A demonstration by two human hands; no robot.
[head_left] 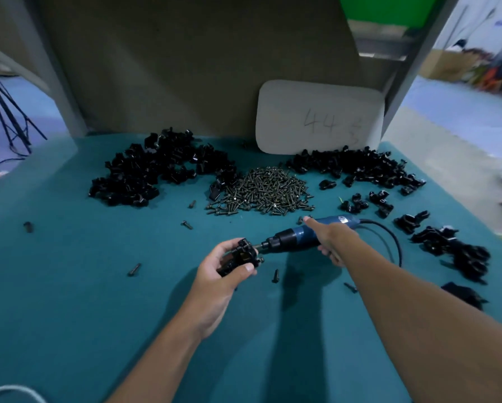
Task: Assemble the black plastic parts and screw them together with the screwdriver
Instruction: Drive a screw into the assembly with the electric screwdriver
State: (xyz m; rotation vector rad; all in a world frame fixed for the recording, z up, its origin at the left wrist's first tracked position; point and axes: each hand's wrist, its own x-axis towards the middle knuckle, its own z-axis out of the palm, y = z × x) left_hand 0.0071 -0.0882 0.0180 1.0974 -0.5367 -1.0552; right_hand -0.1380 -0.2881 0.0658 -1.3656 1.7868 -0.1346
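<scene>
My left hand point(220, 267) grips a black plastic assembly point(241, 255) above the teal table, thumb across its near side. My right hand point(328, 239) holds a blue electric screwdriver point(296, 235) lying almost level, its bit touching the right side of the assembly. A black cable point(389, 237) trails from the tool's back end. A heap of dark screws point(261, 191) lies just beyond the hands. Piles of black plastic parts sit at the back left point(153, 167) and back right point(357, 165).
More black parts point(453, 248) lie along the right side of the teal table point(84, 286). Loose screws point(134, 269) are scattered around the hands. A white board marked 44 point(319, 117) leans against the back panel. A tripod point(8, 112) stands off the table at left.
</scene>
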